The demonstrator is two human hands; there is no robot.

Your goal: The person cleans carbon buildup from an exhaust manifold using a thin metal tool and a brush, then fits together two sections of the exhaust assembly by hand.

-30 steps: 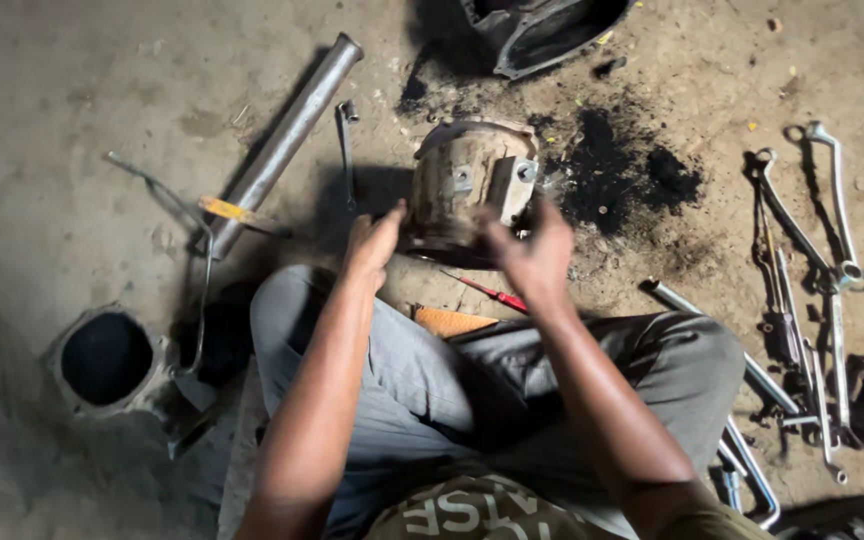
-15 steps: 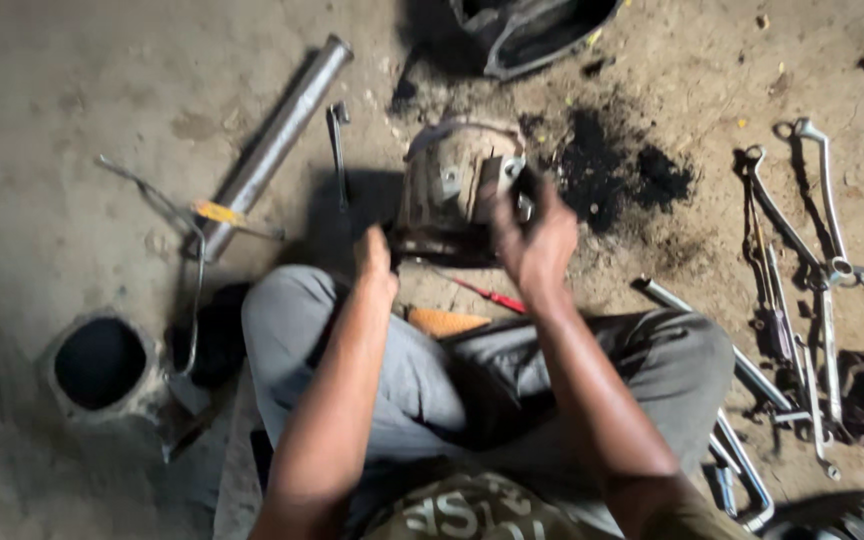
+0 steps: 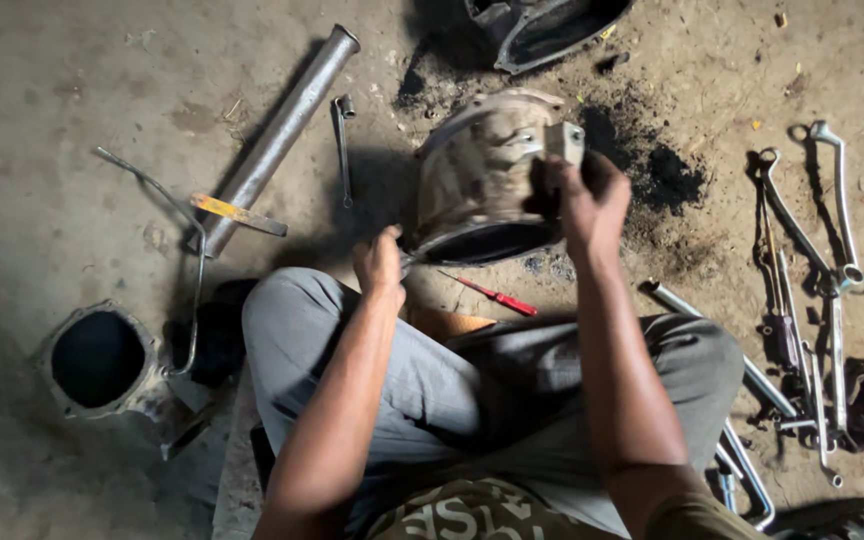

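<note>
Engine casing (image 3: 482,180) sits tilted on the dirt floor (image 3: 72,120) just past my knees; my right hand (image 3: 582,195) is clamped around a lug on its upper side, my left hand (image 3: 380,262) closed at its lower rim (what it holds I cannot tell). A red screwdriver (image 3: 492,294) lies beneath, a metal pipe (image 3: 282,130) to the left

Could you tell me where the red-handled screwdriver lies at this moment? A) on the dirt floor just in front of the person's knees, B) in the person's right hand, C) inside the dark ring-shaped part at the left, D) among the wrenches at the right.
A: the red-handled screwdriver lies on the floor just below the metal housing, apart from both hands.
</note>
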